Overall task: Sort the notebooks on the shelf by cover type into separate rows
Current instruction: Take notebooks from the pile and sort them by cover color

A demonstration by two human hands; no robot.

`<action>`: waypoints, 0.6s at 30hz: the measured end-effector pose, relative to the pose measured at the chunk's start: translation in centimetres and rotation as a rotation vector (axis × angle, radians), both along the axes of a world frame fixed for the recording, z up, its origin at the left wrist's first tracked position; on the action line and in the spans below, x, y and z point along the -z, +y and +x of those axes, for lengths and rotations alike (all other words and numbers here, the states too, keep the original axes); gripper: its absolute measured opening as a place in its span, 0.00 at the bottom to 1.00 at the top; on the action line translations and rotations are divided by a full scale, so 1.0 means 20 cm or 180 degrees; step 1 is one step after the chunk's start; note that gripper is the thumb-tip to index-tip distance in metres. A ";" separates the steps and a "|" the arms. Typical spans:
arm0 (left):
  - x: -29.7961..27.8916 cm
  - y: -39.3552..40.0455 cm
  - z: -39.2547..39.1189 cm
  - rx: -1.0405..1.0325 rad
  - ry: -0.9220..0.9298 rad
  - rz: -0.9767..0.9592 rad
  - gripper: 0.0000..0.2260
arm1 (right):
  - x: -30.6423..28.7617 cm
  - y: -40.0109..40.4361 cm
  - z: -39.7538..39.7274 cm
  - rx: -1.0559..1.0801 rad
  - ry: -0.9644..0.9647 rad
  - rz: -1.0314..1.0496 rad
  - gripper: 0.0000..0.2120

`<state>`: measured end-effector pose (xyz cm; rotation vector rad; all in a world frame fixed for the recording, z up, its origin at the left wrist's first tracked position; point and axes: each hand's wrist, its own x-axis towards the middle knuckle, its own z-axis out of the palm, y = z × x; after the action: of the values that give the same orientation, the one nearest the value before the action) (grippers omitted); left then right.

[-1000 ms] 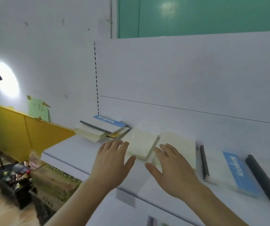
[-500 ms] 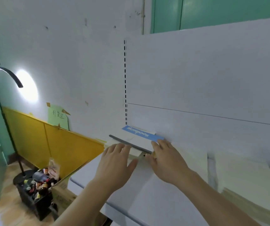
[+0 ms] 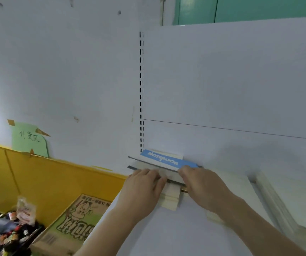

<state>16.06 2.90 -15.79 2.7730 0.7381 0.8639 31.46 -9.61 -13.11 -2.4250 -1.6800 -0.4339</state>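
A stack of notebooks (image 3: 169, 197) lies at the left end of the white shelf (image 3: 167, 237), against the back panel. Its top notebook (image 3: 162, 160) is white with a blue title strip and a dark spine; cream ones lie beneath it. My left hand (image 3: 144, 189) rests on the near left part of the stack, fingers laid over the cream covers. The fingertips of my right hand (image 3: 202, 185) touch the near right edge of the top notebook. Further cream notebooks (image 3: 237, 189) lie to the right, partly hidden by my right forearm.
Another cream pile (image 3: 305, 209) lies at the shelf's right. A slotted upright (image 3: 141, 89) marks the shelf's left end. Below left stand a cardboard box (image 3: 78, 218), a black crate of bottles (image 3: 4, 235) and a yellow panel (image 3: 37, 178).
The view has swung left and closer to the stack at the shelf's end. Both hands moved forward from the shelf's middle onto that stack.
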 end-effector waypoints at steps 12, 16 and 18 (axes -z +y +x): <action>-0.16 -0.05 0.01 0.0519 -0.1969 -0.3048 0.02 | 0.09 0.02 -0.43 -0.0362 0.0172 0.1465 0.20; -0.16 0.10 -0.06 0.0188 -0.2394 -0.2744 0.04 | 0.08 -0.02 -0.27 0.0250 -0.0030 0.1547 0.19; -0.16 0.16 -0.10 0.0103 -0.2462 -0.2692 0.09 | 0.06 -0.01 -0.17 0.0478 0.0130 0.0608 0.30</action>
<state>14.04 6.03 -12.58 1.5435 0.6719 1.1484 28.09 -9.80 -14.37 -2.4094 -1.3772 -0.5351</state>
